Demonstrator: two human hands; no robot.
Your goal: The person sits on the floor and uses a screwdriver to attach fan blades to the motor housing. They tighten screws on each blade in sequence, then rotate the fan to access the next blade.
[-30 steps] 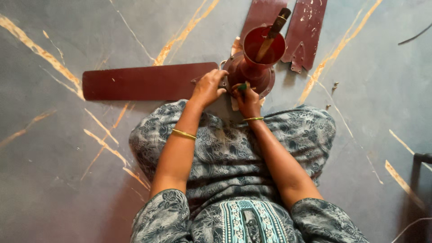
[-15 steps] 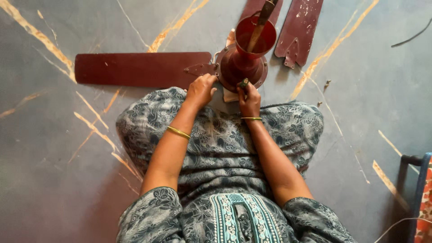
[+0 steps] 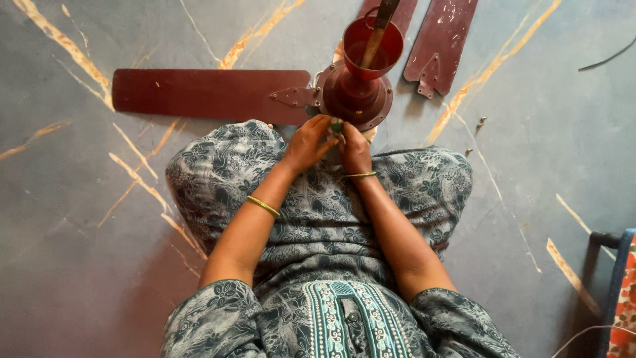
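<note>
Both hands meet at 6 o'clock of the maroon fan motor [image 3: 354, 99]; the left hand [image 3: 306, 142] and right hand [image 3: 354, 149] pinch a small green tool [image 3: 336, 124] together; it may slip and scratch the attached blade [image 3: 205, 96]; loose screws [image 3: 480, 122] could roll away on the floor [image 3: 79, 265].

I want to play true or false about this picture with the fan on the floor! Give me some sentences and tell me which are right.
1. Both hands, left hand and right hand, meet at the fan motor. True.
2. The fan is blue. False: it is dark red.
3. One long blade is joined to the motor. True.
4. The loose blade lies on the person's lap. False: it lies on the floor.
</note>
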